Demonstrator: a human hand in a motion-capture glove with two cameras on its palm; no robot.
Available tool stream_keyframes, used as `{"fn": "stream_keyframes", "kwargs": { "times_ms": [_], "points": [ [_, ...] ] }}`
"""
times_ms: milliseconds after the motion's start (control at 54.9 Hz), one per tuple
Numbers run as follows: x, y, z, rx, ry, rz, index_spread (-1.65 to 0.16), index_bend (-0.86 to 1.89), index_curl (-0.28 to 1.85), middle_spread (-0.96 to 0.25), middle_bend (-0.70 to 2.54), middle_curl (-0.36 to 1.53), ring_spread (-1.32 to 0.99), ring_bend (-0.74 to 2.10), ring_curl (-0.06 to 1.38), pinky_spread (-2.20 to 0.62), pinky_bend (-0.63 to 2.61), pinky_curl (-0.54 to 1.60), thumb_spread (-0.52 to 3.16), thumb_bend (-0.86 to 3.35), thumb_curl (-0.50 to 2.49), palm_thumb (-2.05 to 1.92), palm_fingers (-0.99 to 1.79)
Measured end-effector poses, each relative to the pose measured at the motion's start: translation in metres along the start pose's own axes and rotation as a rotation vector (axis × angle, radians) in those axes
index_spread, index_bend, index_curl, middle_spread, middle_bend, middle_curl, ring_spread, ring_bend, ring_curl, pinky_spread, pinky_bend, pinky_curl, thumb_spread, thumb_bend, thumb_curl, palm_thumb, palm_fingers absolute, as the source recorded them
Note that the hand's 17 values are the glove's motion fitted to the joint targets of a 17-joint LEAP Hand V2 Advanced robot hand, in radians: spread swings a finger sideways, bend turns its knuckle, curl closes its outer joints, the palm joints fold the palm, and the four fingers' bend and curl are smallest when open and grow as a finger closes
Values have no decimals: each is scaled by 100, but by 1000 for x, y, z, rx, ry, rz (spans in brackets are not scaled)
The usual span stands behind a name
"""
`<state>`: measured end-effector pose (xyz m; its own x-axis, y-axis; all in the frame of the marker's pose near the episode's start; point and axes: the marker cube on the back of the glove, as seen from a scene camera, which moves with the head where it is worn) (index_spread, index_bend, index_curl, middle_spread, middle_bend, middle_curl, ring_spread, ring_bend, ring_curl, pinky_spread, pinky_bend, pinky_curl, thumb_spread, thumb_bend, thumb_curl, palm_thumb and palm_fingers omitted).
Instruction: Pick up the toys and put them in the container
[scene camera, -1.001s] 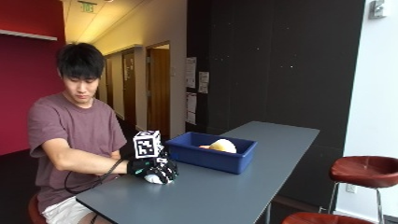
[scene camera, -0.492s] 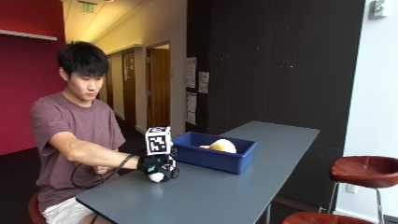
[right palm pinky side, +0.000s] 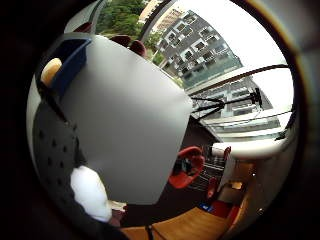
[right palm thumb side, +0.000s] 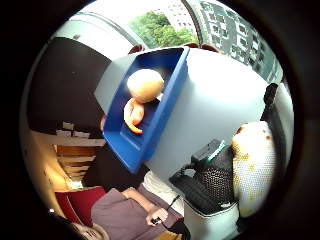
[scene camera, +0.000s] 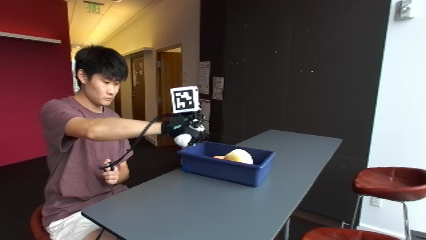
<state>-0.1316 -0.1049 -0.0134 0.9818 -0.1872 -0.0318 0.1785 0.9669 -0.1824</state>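
While the person sits at the near end of the grey table (scene camera: 219, 200), the gloved right hand (scene camera: 185, 129) is raised off it, arm stretched out, just above the near corner of the blue bin (scene camera: 226, 165). Its fingers are curled around a small white toy (scene camera: 182, 140), which peeks out pale below the black glove. From the thumb-side palm view that toy (right palm thumb side: 254, 167) shows as a whitish, yellow-speckled rounded shape pressed close against the palm; the little-finger side shows only a white patch (right palm pinky side: 90, 192) beside the dark mesh of the glove.

The bare left hand (scene camera: 110, 174) is held low by the person's chest, on the near side of the bin, closed around a small dark object with a cable running up to the glove.

The bin stands on the table, roughly midway along it. Inside lie a rounded pale yellow toy (scene camera: 238, 156) and, beside it, an orange toy (right palm thumb side: 133, 116) with curved limbs, the two touching.

Beyond the bin, past the table's far side, stands a red stool (scene camera: 391, 183).
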Motion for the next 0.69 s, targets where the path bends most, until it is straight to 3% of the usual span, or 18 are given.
{"fn": "stream_keyframes", "kwargs": {
  "times_ms": [146,237,309,455,692],
  "points": [
    [-42,-28,-39,42,-14,-30,-27,92,91,-16,128,77,-34,144,72,-40,119,61,86,2,81,44,106],
    [-74,-47,-51,54,-43,55,-26,91,94,-16,128,78,-33,145,72,-40,118,62,85,1,83,44,106],
    [-101,-52,-52,69,-38,-113,-26,89,96,-15,128,78,-33,144,72,-40,118,62,84,0,86,45,106],
    [-159,-63,-43,69,-21,-302,-27,85,100,-15,126,79,-33,145,71,-40,117,62,84,-1,89,45,104],
    [-212,-76,-23,-49,-34,-336,-27,71,103,-17,118,78,-33,140,69,-39,119,62,82,-1,94,44,93]
  ]
}}
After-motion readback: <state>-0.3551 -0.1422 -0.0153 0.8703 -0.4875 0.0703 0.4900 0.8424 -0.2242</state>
